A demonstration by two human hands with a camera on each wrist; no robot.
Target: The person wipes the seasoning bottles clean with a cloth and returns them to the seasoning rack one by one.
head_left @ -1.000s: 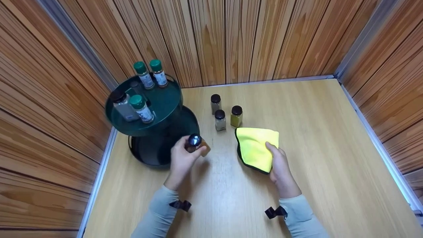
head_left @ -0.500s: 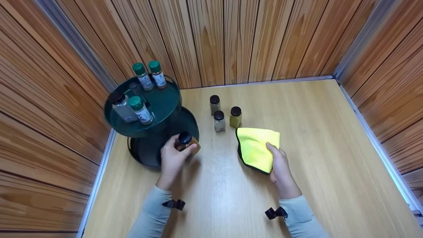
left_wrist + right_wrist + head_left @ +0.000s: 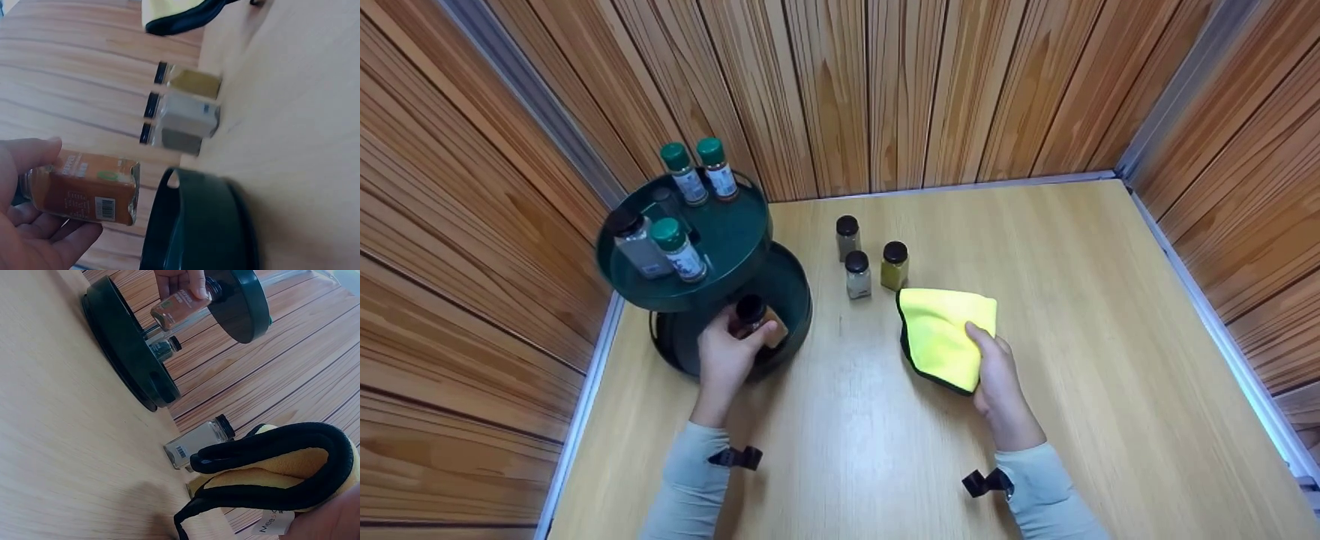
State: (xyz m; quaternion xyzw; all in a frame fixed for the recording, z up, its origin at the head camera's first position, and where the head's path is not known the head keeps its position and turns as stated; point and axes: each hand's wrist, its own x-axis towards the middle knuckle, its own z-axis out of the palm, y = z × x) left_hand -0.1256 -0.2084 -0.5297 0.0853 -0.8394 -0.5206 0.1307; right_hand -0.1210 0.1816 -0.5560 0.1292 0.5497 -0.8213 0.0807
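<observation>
Our left hand (image 3: 726, 358) pinches a square glass jar of orange-brown powder with a black cap (image 3: 775, 331), above the lower tier (image 3: 796, 291) of a round, dark green two-tier rack (image 3: 709, 295) near the tabletop's (image 3: 1110, 337) left edge. Our right hand (image 3: 1001, 382) grips a folded yellow cloth with black trim (image 3: 939, 337). To seat the jar well, we should keep it upright, its cap clear of the upper tier (image 3: 735, 232), and miss the small dark-capped jar (image 3: 162, 349) standing below. The held jar's label (image 3: 84, 171) seems to read "PEPPER", near a barcode (image 3: 104, 208); finer print is blurred. The cloth's white tag (image 3: 274, 523) begins "Mees".
</observation>
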